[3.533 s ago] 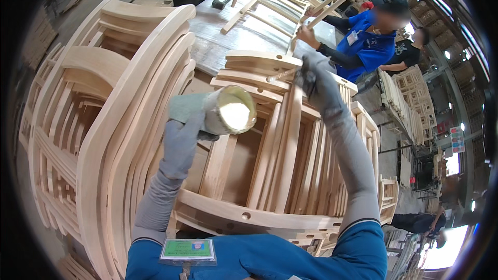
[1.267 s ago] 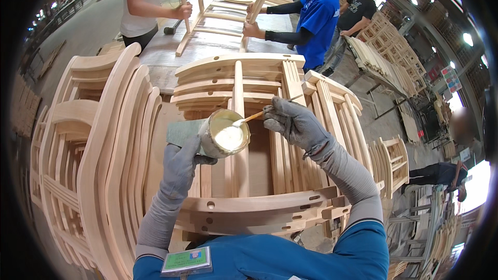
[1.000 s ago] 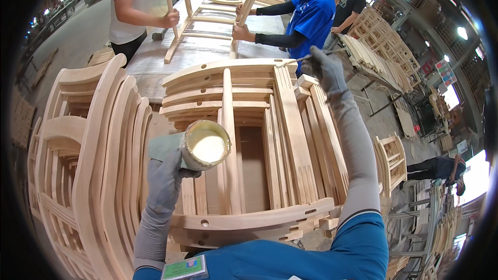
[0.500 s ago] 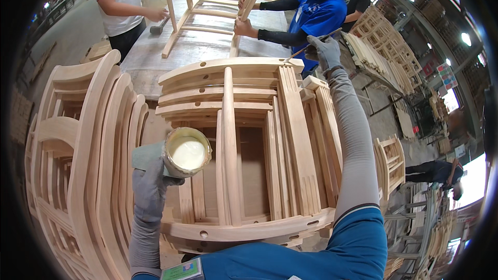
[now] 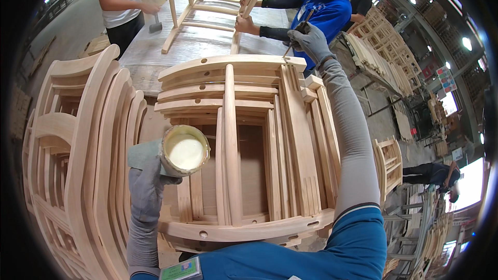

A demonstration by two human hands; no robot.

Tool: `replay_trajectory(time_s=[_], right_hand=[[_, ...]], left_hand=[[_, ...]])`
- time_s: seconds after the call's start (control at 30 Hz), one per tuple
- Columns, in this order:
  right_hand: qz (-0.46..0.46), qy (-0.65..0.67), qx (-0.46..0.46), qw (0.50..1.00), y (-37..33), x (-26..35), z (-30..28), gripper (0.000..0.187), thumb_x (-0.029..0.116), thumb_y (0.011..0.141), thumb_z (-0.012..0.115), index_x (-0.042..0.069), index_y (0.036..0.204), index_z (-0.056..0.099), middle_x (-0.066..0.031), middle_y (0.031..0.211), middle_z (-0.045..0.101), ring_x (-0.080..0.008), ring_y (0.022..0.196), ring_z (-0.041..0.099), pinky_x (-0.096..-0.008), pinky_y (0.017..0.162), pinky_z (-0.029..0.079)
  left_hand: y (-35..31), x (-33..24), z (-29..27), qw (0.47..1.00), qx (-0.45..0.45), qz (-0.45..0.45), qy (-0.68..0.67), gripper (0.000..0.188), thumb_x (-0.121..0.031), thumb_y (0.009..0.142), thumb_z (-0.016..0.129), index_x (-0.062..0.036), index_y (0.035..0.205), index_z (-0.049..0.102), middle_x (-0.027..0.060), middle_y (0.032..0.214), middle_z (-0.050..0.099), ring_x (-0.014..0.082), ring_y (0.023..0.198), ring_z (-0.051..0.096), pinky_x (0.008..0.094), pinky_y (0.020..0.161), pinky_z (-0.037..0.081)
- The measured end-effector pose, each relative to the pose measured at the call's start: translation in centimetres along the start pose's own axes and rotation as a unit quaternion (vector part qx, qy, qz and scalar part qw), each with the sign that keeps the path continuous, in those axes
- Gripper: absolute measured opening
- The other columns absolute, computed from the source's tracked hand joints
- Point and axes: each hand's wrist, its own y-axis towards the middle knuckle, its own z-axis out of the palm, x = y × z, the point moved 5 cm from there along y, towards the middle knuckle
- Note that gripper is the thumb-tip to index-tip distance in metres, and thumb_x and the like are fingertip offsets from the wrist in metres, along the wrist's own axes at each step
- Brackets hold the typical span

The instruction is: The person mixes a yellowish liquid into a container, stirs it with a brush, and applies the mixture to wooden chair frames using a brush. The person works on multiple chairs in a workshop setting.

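Thin brush (image 5: 287,52) sitting in right hand (image 5: 309,39), fingers pinching handle, tip meeting right end of far rail (image 5: 244,64) on slatted wooden frame (image 5: 232,150). Left hand (image 5: 145,182) clamping cup (image 5: 167,162) of white liquid (image 5: 185,151). Brushing apparently ongoing; finished coating too small to confirm.

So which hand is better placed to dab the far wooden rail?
Probably the right hand: it holds a thin stick with its tip at the right end of the far rail. The left hand, farther off, holds the cup.

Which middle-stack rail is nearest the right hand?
The topmost rail, farthest from the wearer: the right hand points a thin stick at its right end; the others lie lower in view.
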Motion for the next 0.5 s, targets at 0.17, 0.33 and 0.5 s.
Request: replay_trajectory(time_s=[0.17,0.33,0.5], right_hand=[[0.043,0.001,-0.017,0.999,0.1,-0.5,-0.9,0.023,0.023,0.079,0.067,0.002,0.088,0.064,-0.0067,0.066,0.064,-0.0132,0.056,0.061,-0.0265,0.052,0.047],[0.107,0.211,-0.084,0.968,-0.6,-2.6,0.3,0.022,0.016,0.077,0.069,-0.003,0.085,0.063,-0.0114,0.072,0.064,-0.0174,0.056,0.063,-0.0278,0.047,0.052],[0.215,0.378,-0.065,0.898,-2.0,-7.5,-1.2,0.018,0.01,0.081,0.067,-0.007,0.084,0.06,-0.0163,0.074,0.062,-0.0247,0.061,0.064,-0.0309,0.053,0.058]], left_hand=[[0.0,-0.4,0.1,1.0,0.004,0.01,0.0,0.033,-0.019,0.096,0.043,0.0025,0.121,0.049,0.0132,0.108,0.061,0.0174,0.086,0.064,0.0286,0.059,0.057],[0.0,-0.3,0.3,1.0,-0.007,-0.006,0.009,0.033,-0.019,0.096,0.044,0.0016,0.121,0.05,0.0119,0.107,0.061,0.016,0.084,0.064,0.0269,0.057,0.055],[-0.6,-0.3,-0.1,1.0,-0.009,0.005,-0.005,0.032,-0.018,0.096,0.044,0.0016,0.121,0.05,0.0113,0.107,0.062,0.016,0.084,0.064,0.0269,0.057,0.055]])
